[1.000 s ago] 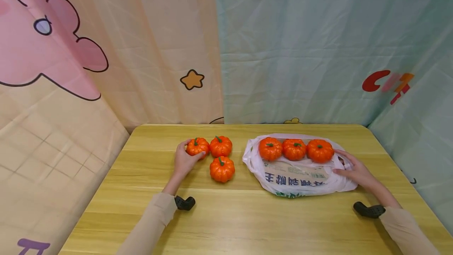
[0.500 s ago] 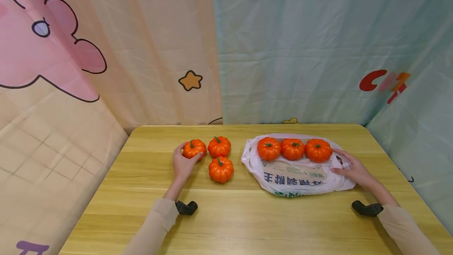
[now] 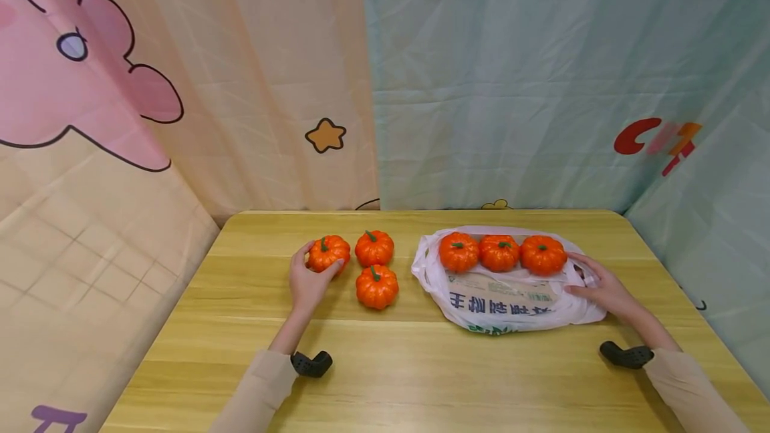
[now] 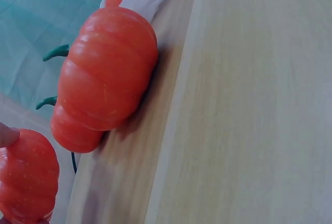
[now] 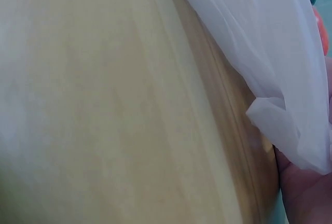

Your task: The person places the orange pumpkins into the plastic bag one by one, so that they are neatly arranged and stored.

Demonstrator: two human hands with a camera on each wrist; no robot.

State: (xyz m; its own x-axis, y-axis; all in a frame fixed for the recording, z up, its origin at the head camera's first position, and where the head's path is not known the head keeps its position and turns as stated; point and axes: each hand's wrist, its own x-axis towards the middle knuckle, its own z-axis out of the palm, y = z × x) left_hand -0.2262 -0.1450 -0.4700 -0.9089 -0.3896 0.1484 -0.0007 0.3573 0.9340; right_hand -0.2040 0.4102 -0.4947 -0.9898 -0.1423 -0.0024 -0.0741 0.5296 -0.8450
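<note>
My left hand (image 3: 308,279) grips a small orange pumpkin (image 3: 328,254) with a green stem, thumb on its near right side and fingers around its left. Part of that pumpkin (image 4: 27,177) shows at the lower left of the left wrist view. Just to its right sit two more pumpkins, one at the back (image 3: 374,249) and one in front (image 3: 377,287). A white plastic bag (image 3: 511,316) with printed characters lies on the right, three pumpkins (image 3: 498,254) in a row at its mouth. My right hand (image 3: 604,286) holds the bag's right end, thumb in front, fingers beside the rightmost pumpkin.
All of this lies on a wooden table (image 3: 385,373). A printed curtain (image 3: 481,85) hangs behind its far edge, and further cloth closes off both sides. Dark wrist cameras (image 3: 311,364) sit at both cuffs.
The left hand has shifted slightly left with its pumpkin, widening the gap to the two beside it. The right hand, the bag and its row of pumpkins look unchanged.
</note>
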